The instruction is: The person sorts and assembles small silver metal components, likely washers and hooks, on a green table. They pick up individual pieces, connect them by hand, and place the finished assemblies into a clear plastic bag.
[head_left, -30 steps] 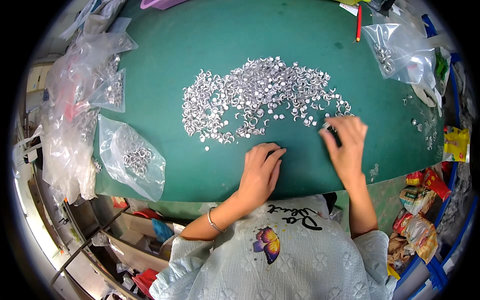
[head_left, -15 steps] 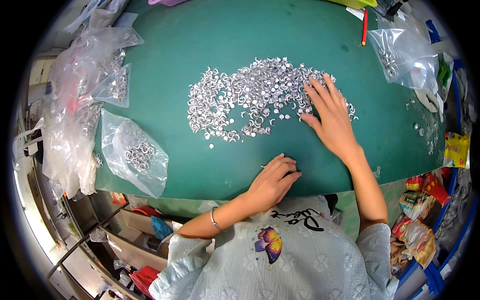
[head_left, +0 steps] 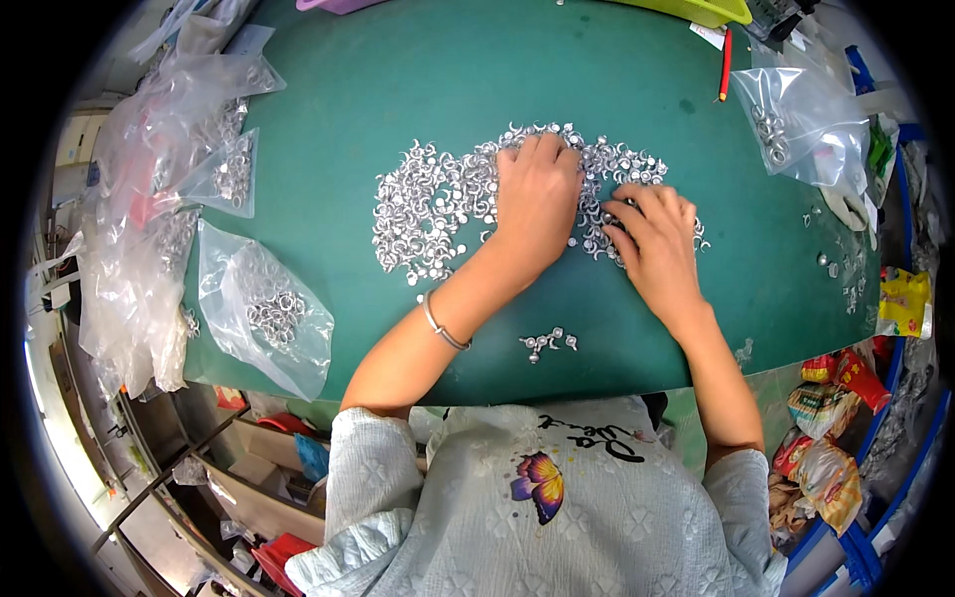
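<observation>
A broad pile of small silver metal pieces (head_left: 413,214), crescents and round-topped studs, lies across the middle of the table. My left hand (head_left: 539,194) reaches into the pile's middle with its fingers bent down and close together. Its fingertips are hidden, so what they pinch cannot be made out. At the pile's right end, my right hand (head_left: 657,244) rests over the pieces, its fingers curved and its thumb apart from them. Near the table's front edge sits a small separate group of metal studs (head_left: 547,343).
Clear plastic bags of metal rings lie on the left, one bag (head_left: 269,313) near the front. Another bag (head_left: 796,129) and a red pencil (head_left: 724,65) are at the right. A green tray (head_left: 696,10) and a purple tray (head_left: 338,4) stand at the far edge.
My left hand has moved from the front edge up into the pile, uncovering a few studs where it was. My right hand has shifted slightly nearer, and its fingers have curled.
</observation>
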